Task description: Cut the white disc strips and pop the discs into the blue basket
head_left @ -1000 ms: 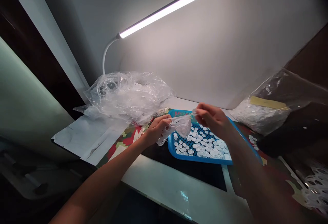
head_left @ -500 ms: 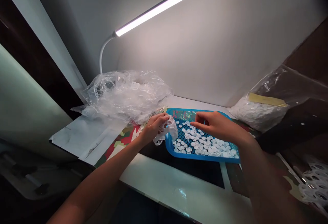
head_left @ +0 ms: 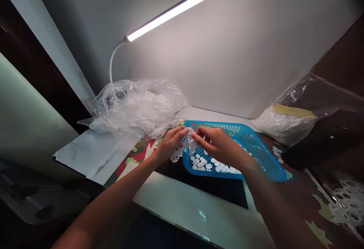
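Observation:
My left hand (head_left: 170, 142) is closed on a thin white sheet with round holes (head_left: 181, 148), which hangs over the near left corner of a blue plastic basket (head_left: 216, 174). With thumb and fingers pinched together, my right hand (head_left: 217, 144) meets the sheet's upper right edge. Whether a loose disc sits between those fingertips is too small to tell. Many small white discs (head_left: 200, 161) lie in the basket under the hands. My right hand and forearm hide part of the pile.
A crumpled clear plastic bag (head_left: 142, 104) sits behind at left. At right stands a clear bag of white pieces (head_left: 287, 123) with a yellow strip. Several discs (head_left: 276, 152) lie outside the basket. More holed white scraps (head_left: 349, 199) are at far right. A lit lamp (head_left: 184, 9) hangs above.
My right hand has moved left from above the discs to the holed sheet, and its fingertips now touch it. My left hand stays in nearly the same place, still holding the sheet.

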`<state>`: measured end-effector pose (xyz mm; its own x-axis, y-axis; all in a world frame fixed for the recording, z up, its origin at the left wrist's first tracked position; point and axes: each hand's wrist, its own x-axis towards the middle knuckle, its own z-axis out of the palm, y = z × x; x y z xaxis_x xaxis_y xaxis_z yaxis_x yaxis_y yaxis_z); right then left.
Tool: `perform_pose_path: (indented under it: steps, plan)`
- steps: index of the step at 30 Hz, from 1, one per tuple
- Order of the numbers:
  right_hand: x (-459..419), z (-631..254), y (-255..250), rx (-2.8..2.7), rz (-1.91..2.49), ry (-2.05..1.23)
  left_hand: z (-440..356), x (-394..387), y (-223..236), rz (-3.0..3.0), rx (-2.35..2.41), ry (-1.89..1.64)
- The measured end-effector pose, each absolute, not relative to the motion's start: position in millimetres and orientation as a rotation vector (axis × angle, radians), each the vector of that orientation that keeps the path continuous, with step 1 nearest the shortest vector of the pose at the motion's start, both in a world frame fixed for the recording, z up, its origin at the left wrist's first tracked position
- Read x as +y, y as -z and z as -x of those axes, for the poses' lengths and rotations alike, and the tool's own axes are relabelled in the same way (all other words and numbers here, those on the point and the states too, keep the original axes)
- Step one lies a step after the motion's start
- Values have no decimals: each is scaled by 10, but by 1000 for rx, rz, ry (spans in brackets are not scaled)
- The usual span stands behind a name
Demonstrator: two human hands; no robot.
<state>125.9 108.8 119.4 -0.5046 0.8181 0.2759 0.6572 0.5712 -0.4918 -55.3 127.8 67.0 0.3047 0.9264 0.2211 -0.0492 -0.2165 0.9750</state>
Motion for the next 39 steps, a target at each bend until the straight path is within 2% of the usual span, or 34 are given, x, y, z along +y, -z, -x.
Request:
perform_pose_path:
  steps: [17, 27, 39]
  plan:
    - [1079, -1350, -1265, -2278, 1280, -266, 536, 1271, -709, -1503, 888, -1047]
    - [1076, -1198, -1169, -2299, 1347, 27, 512, 1241, -735, -1387, 922, -1038]
    - [1163, -1198, -1084, -2196, 1198, -83, 531, 1266, -701, -1352, 906, -1130]
